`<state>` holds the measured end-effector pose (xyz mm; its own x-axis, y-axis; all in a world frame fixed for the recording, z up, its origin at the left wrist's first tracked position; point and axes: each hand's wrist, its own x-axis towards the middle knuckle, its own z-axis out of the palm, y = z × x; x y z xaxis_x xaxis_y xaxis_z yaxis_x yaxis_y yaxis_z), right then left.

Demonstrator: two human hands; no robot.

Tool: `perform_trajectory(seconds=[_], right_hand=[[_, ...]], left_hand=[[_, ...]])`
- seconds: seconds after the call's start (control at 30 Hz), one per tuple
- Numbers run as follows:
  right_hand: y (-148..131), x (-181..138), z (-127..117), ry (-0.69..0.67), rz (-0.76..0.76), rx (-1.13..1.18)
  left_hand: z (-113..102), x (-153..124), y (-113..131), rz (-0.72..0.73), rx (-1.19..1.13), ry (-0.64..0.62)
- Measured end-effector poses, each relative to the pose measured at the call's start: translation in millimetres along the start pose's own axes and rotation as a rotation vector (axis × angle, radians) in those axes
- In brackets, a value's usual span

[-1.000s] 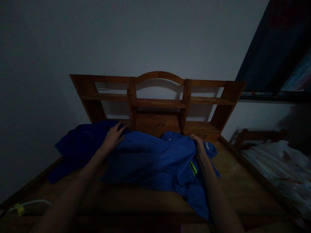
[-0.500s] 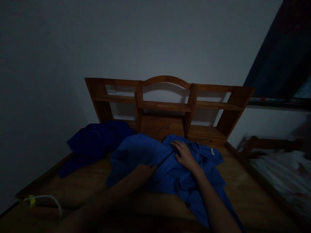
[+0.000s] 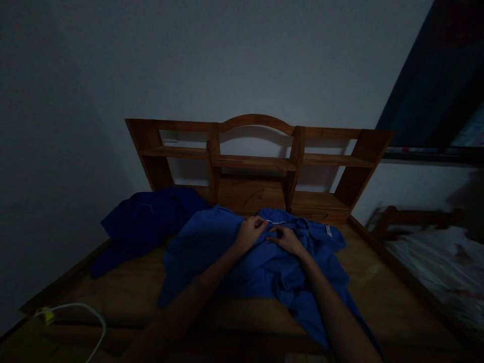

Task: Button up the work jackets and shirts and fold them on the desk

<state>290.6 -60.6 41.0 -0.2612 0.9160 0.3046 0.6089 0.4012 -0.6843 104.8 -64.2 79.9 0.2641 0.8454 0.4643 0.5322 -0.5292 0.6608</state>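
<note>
A blue shirt (image 3: 260, 267) lies rumpled and partly spread on bare wooden boards, a small white label showing at its right. My left hand (image 3: 250, 233) pinches the cloth near the shirt's upper middle. Just to the right, my right hand (image 3: 288, 241) has thumb and fingers curled together on the same fabric. A thin white line shows on the garment beyond the fingertips. Over to the left, a darker blue garment (image 3: 151, 214) sits in a heap, touched by neither hand.
A wooden headboard with shelves (image 3: 255, 162) rises behind the clothes against a pale wall. At lower left a white cord (image 3: 81, 305) runs from a yellow piece (image 3: 47, 316). Whitish plastic or cloth (image 3: 438, 267) lies beyond the right bed rail (image 3: 401, 277). The room is dim.
My left hand has moved up and right along the shirt, close to my right hand. The right hand has gone from spread fingers to a curled grip, slightly lower.
</note>
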Motion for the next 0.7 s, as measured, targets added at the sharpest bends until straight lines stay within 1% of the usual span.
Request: perform_trajectory(seconds=[0.1,0.17,0.2,0.3,0.47,0.57,0.63,0.7], right_hand=[[7.6,0.8,-5.7,-0.058,0.017,0.054],[10.6,0.5,-7.3,-0.068,0.02,0.05],[11.3,0.3,-7.3,-0.076,0.022,0.044],[10.8,0.1,-5.2,-0.085,0.015,0.037],[8.3,1.3,-0.4,-0.105,-0.004,0.097],[8.5,2.3,-0.1,-0.166,0.021,0.141],[8.5,2.6,-1.9,-0.223,0.044,0.176],[7.6,2.3,-5.2,-0.266,0.078,0.219]], left_hand=[[31.5,-0.8,-18.7,-0.071,-0.005,0.005],[41.7,-7.5,-29.9,-0.088,-0.005,0.004],[43.8,-10.7,-34.3,-0.092,-0.023,-0.02],[42.6,-14.9,-44.1,-0.095,-0.086,-0.125],[35.4,-9.5,-55.1,-0.157,-0.062,-0.231],[30.6,-7.4,-57.3,-0.175,-0.1,-0.28],[27.9,-7.5,-56.0,-0.163,-0.138,-0.305],[27.4,-8.3,-53.5,-0.132,-0.172,-0.295]])
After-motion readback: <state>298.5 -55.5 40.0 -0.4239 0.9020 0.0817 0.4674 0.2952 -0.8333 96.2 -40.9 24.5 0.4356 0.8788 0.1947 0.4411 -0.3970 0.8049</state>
